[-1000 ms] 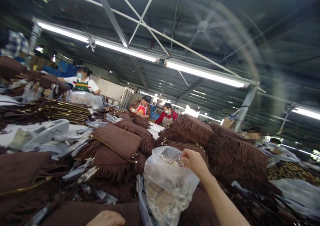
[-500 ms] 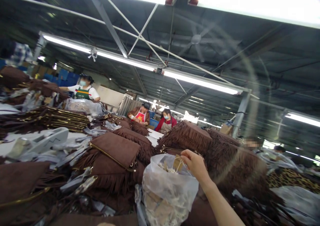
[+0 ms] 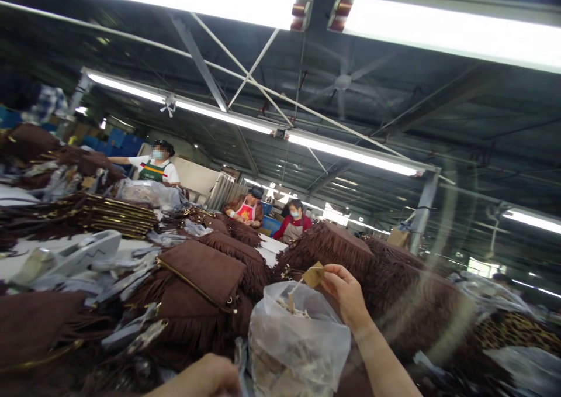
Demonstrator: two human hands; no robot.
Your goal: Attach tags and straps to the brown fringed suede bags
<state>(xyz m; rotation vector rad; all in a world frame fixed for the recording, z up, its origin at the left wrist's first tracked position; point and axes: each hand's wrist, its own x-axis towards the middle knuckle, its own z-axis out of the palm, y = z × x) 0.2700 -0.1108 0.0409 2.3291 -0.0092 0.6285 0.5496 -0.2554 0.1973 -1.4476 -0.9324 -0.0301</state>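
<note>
My right hand [image 3: 346, 289] is closed in a pinch on a small brown hang tag [image 3: 314, 275] with a pale string. It holds the tag just above the mouth of a translucent plastic bag [image 3: 302, 344], which contains more brown tags and tangled strings. My left hand [image 3: 214, 375] shows at the bottom edge, just left of the bag; its fingers are blurred and partly out of frame. Behind and left of the bag, brown fringed suede-like handbags [image 3: 204, 271] with gold zips lie in a pile.
Tall stacks of brown fringed bags [image 3: 337, 248] stand behind my right hand. A grey tool-like device [image 3: 87, 254] lies at left among plastic-wrapped parts. Leopard-print fabric [image 3: 521, 332] is at far right. Several co-workers [image 3: 158, 166] are across the table.
My right hand has lifted the hang tag up from the bag's mouth, its string trailing. My left hand has come up into view at the bottom. The camera view has tilted slightly upward.
</note>
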